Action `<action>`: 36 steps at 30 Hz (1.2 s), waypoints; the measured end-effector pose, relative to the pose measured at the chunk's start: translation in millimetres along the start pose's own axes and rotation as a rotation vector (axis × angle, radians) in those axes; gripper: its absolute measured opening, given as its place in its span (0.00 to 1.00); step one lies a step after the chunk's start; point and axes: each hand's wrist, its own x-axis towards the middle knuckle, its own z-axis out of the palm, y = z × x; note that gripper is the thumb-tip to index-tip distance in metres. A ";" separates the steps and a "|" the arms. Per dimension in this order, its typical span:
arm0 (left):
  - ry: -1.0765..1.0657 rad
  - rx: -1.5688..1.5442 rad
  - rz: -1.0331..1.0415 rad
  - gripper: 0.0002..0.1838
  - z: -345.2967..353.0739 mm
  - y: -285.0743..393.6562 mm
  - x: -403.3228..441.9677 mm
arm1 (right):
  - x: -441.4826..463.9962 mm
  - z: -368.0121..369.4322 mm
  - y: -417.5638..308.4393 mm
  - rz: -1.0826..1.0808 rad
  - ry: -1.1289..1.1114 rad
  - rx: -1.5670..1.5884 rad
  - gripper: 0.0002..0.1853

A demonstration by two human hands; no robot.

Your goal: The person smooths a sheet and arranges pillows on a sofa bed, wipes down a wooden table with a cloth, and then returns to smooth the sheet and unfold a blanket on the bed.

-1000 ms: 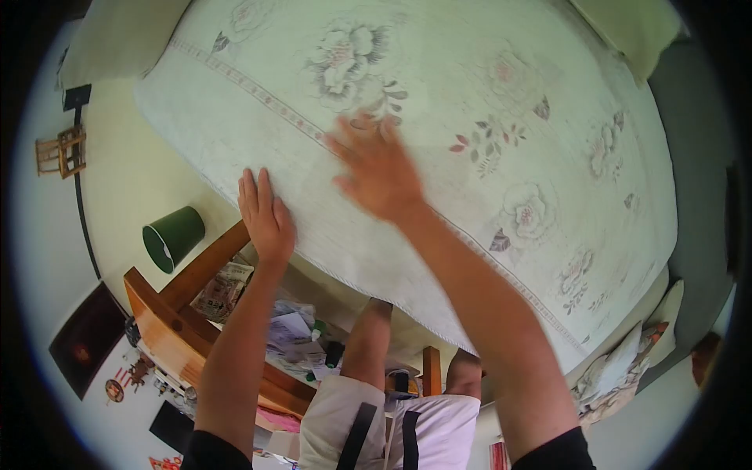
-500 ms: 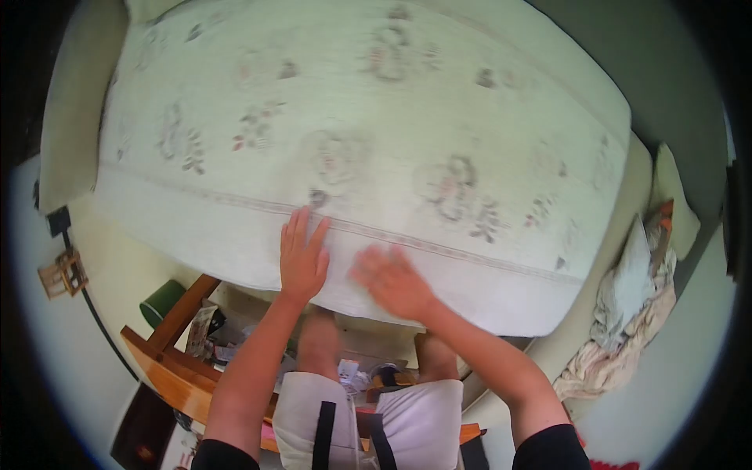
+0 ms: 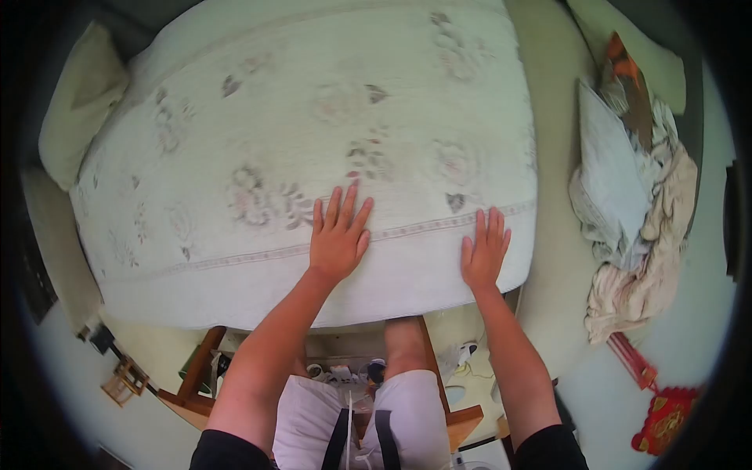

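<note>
A pale cover with a faded flower print [image 3: 298,157] is spread over a wide flat surface in front of me. Near its front border stripe, my left hand [image 3: 338,244] lies flat on the cloth with fingers spread. My right hand [image 3: 486,249] rests on the same cover close to its right corner, palm down and fingers stretched out. Neither hand grips anything. The cover looks mostly smooth, and its front edge hangs just beyond my knees.
On the right, a pale seat holds a heap of crumpled cloth and a light grey pillow [image 3: 615,180]. Cushions [image 3: 86,102] stand at the left. A wooden chair frame [image 3: 462,423] surrounds my legs. A red ornament [image 3: 666,419] lies at lower right.
My view has shifted to the right along the cover. The right hand, blurred before, now lies still near the right corner; the hands are farther apart.
</note>
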 end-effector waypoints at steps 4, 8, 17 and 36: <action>-0.206 -0.001 0.219 0.34 10.6 65.3 16.0 | -62.3 -1.6 53.4 0.244 0.082 0.053 0.33; -0.470 0.013 0.509 0.36 1.1 103.7 21.6 | -104.0 -9.6 84.6 0.384 0.076 0.232 0.33; -0.161 0.129 0.165 0.34 -44.1 94.9 88.9 | -1.8 -69.2 85.7 0.190 0.084 0.314 0.34; 0.347 -1.403 0.139 0.29 -207.0 35.4 85.8 | 88.7 2.3 -20.6 0.031 0.161 0.103 0.34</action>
